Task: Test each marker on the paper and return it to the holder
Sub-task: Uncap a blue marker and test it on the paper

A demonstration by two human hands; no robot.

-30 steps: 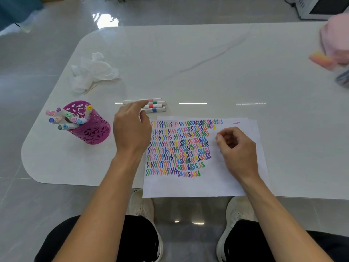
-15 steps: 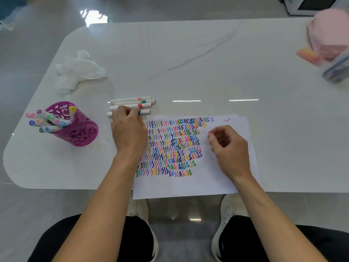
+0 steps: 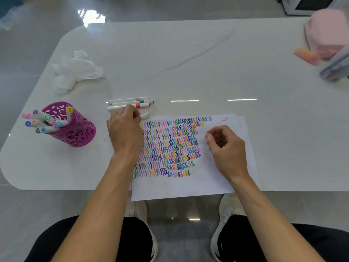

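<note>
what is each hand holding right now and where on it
The left hand grips the nearest white marker around its middle; only the cap end shows. The right hand rests curled on the paper, apparently holding nothing.

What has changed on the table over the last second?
The left hand drew back from the far end of the loose marker row to the nearest marker and closed its fingers on it; whether it has lifted is unclear. The other three markers, the right hand curled on the paper and the purple holder stayed put.
</note>
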